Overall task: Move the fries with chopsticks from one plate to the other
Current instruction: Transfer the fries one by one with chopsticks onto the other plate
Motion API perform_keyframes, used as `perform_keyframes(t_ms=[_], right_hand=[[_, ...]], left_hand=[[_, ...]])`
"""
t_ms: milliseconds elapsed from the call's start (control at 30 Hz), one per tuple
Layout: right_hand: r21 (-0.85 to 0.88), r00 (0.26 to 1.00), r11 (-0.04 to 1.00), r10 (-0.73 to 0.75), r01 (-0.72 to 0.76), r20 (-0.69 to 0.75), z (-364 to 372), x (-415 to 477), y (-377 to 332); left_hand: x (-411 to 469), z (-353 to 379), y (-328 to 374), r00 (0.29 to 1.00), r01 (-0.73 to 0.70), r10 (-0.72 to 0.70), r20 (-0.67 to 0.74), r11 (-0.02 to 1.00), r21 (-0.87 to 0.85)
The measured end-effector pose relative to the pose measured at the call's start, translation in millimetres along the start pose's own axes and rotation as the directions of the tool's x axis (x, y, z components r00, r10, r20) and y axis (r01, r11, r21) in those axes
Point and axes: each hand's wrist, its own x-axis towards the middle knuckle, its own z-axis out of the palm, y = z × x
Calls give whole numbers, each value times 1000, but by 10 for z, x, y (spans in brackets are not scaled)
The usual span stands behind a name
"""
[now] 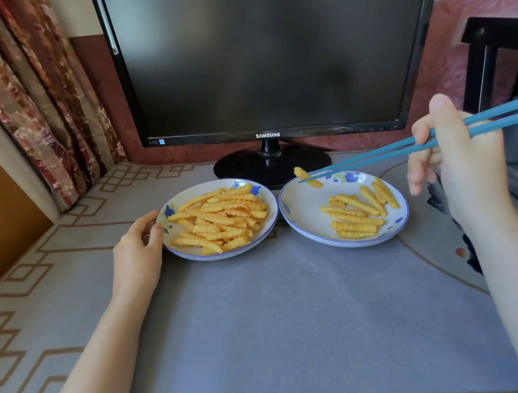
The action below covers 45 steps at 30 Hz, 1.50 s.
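One fry (308, 177) hangs pinched in blue chopsticks (381, 154), just right of the fuller plate (188, 254). Right hand (460, 167) grips the chopsticks; left hand (139, 252) clasps that plate's rim.

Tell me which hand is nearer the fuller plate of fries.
Left. The left hand grips the fuller plate by its left rim; the right hand holds the chopsticks off to the right, past the other plate.

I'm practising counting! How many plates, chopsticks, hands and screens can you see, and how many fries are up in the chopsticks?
2 plates: left plate, right plate
2 chopsticks
2 hands: left hand, right hand
1 monitor
1 fry held up in the chopsticks
Total: 8
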Motion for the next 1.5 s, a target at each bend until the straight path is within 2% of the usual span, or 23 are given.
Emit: perform_keyframes(t_ms=[133, 367, 567, 733, 900, 1033, 1300, 1500], right_hand=[[96, 999, 995, 39, -40, 2, 186, -106, -26], [209, 982, 973, 56, -94, 180, 680, -382, -122], [224, 923, 963, 53, -148, 381, 1030, -603, -12], [194, 903, 968, 61, -156, 426, 1258, -690, 71], [87, 873, 990, 56, -112, 485, 1349, -722, 121], [110, 856, 987, 47, -121, 514, 1322, -712, 128], [198, 912, 976, 3, -93, 410, 939, -458, -73], [79, 976, 994, 56, -75, 212, 380, -119, -51]], left_hand=[[-2, -7, -2, 1000, -3, 3, -3, 1000, 5], [7, 5, -1, 1000, -7, 7, -5, 1000, 19], [22, 4, -24, 1000, -8, 8, -2, 1000, 22], [18, 9, 0, 1000, -15, 15, -9, 999, 34], [15, 5, -8, 1000, -18, 18, -12, 1000, 26], [21, 3, -17, 1000, -17, 18, -13, 999, 29], [14, 5, 0, 1000, -6, 6, -14, 1000, 13], [-4, 3, 10, 1000, -9, 10, -12, 1000, 18]])
